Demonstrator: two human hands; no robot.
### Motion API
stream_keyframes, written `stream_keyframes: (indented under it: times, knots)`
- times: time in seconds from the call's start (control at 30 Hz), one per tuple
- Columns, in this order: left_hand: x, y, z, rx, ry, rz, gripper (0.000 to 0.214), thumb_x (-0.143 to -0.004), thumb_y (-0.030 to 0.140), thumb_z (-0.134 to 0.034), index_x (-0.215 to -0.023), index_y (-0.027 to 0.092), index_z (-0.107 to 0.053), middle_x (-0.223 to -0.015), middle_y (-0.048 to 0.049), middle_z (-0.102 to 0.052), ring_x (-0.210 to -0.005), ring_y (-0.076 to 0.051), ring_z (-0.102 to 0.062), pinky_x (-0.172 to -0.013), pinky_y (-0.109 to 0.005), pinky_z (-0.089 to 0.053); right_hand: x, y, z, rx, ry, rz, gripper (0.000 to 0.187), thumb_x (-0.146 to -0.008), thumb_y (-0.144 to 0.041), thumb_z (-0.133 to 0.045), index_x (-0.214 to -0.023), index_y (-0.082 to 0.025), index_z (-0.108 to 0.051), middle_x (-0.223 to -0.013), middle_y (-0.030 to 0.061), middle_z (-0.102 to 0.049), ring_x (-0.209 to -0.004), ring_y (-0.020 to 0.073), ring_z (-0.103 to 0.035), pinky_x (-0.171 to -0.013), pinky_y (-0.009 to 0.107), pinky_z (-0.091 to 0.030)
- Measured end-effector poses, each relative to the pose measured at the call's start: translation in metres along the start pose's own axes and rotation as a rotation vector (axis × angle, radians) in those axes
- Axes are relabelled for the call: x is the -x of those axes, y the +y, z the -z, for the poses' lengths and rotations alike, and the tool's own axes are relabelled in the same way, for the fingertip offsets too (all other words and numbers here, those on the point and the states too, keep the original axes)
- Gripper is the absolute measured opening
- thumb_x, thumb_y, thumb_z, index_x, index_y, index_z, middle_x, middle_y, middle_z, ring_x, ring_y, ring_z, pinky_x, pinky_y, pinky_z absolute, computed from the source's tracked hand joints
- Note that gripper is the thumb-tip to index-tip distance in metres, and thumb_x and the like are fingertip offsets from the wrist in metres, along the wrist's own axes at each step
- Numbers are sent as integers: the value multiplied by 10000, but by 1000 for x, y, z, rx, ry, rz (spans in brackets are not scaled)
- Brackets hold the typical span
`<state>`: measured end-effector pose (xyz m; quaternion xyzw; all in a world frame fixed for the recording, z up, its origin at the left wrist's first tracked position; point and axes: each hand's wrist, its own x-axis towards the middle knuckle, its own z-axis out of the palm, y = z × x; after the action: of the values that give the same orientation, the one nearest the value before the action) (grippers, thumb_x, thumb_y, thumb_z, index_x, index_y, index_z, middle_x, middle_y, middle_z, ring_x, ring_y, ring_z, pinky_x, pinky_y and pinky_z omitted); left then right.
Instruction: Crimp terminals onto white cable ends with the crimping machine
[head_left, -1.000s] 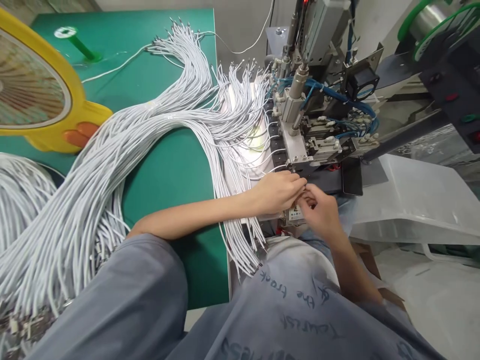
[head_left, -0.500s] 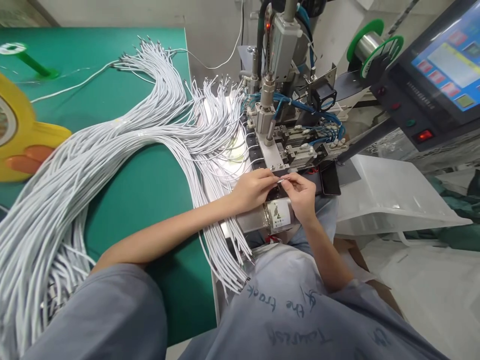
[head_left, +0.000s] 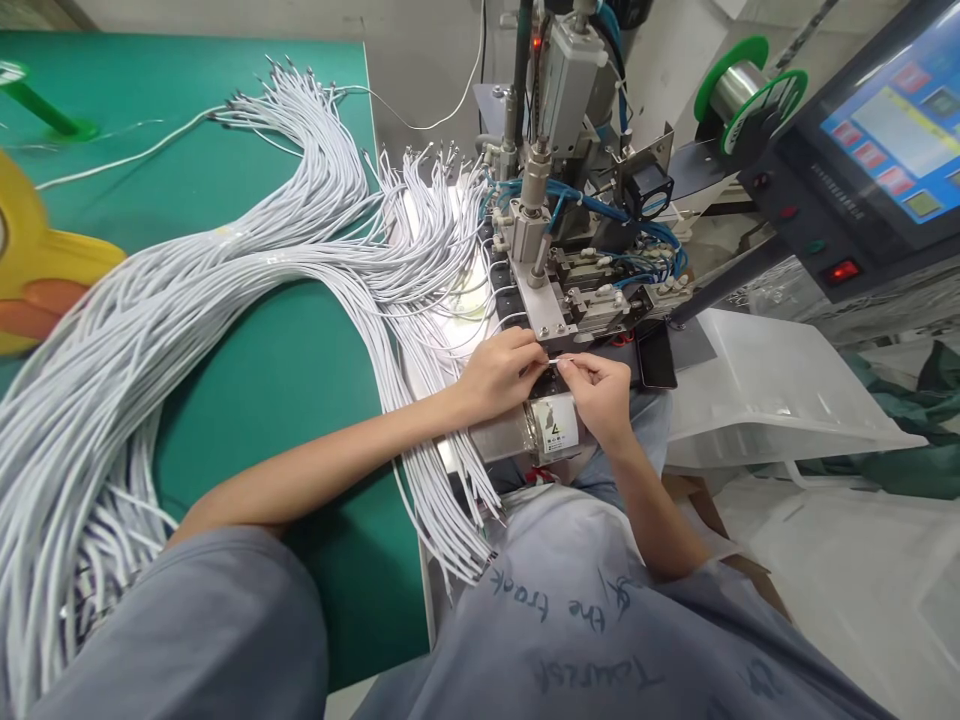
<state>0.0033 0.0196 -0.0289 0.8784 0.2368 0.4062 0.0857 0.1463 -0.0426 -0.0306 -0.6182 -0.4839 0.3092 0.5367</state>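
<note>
My left hand (head_left: 501,372) and my right hand (head_left: 600,392) meet in front of the metal machine head (head_left: 559,250). Both pinch the end of one thin white cable (head_left: 556,359) that spans the small gap between them, just below the machine's clamp block. A large bundle of white cables (head_left: 247,270) fans across the green table (head_left: 285,380) from the left, and its stripped ends lie beside the machine. More cable ends hang over the table edge by my left forearm.
A control panel with a lit touchscreen (head_left: 889,130) stands at the right, with a green wire spool (head_left: 739,90) behind it. A white plastic tray (head_left: 772,390) sits to the right of the machine. A yellow racket-shaped object (head_left: 37,270) lies at the far left.
The view has swung to the right, bringing the touchscreen in and pushing the yellow object to the edge. My hands stay together at the machine, now with the cable end stretched between the fingertips.
</note>
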Motion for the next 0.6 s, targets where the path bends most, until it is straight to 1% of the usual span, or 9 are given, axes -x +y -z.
stream_keyframes:
  times: [0.13, 0.2, 0.3, 0.4, 0.43, 0.47, 0.57, 0.6]
  knots:
    - [0, 3, 0, 115, -3, 83, 186, -802, 147, -556, -619, 146, -521, -587, 22, -488, -553, -87, -441, -507, -196, -340, 0, 4, -11, -198, 72, -30, 129, -680, -272, -644, -669, -153, -693, -696, 46, -698, -663, 172, -637, -657, 306, -524]
    - [0, 4, -1, 164, -2, 138, 207, -795, 160, -576, -602, 148, -500, -574, 33, -471, -534, -78, -428, -500, -192, -329, 2, 5, -15, -236, 107, -24, 133, -684, -275, -643, -674, -153, -697, -706, 48, -702, -678, 175, -642, -665, 306, -526]
    - [2, 4, -2, 204, 19, 155, 221, -786, 160, -589, -590, 149, -487, -564, 40, -458, -520, -71, -415, -496, -190, -322, 5, 5, -18, -145, 147, 34, 148, -715, -275, -630, -704, -153, -713, -673, 39, -681, -640, 160, -616, -631, 295, -511]
    - [3, 3, -3, 162, 44, 94, 199, -784, 134, -578, -603, 147, -497, -570, 35, -464, -530, -76, -415, -498, -195, -317, 8, 5, -19, 55, 200, 137, 189, -758, -299, -605, -737, -156, -727, -560, 16, -606, -539, 133, -535, -558, 284, -471]
    - [3, 3, -3, 145, 48, 74, 190, -783, 125, -573, -608, 146, -501, -572, 34, -467, -536, -78, -417, -499, -196, -317, 8, 6, -19, 92, 213, 156, 201, -767, -308, -599, -743, -156, -728, -543, 13, -588, -525, 131, -517, -545, 282, -460]
    - [3, 3, -3, 135, 51, 60, 183, -782, 118, -570, -613, 145, -503, -573, 32, -467, -540, -79, -420, -499, -197, -319, 9, 6, -20, 95, 215, 158, 207, -773, -313, -595, -747, -155, -727, -549, 15, -589, -530, 132, -517, -544, 282, -458]
    - [3, 2, -3, 140, 59, 55, 186, -785, 119, -568, -615, 146, -498, -571, 35, -463, -534, -75, -423, -494, -191, -324, 10, 6, -24, 3, 198, 117, 203, -783, -308, -585, -757, -155, -716, -644, 36, -638, -604, 149, -565, -580, 283, -471]
    - [3, 2, -3, 136, 61, 55, 192, -790, 124, -566, -613, 147, -494, -571, 35, -463, -531, -73, -423, -492, -189, -327, 10, 6, -24, -8, 197, 121, 200, -786, -303, -583, -761, -154, -713, -646, 34, -634, -599, 145, -559, -573, 278, -465]
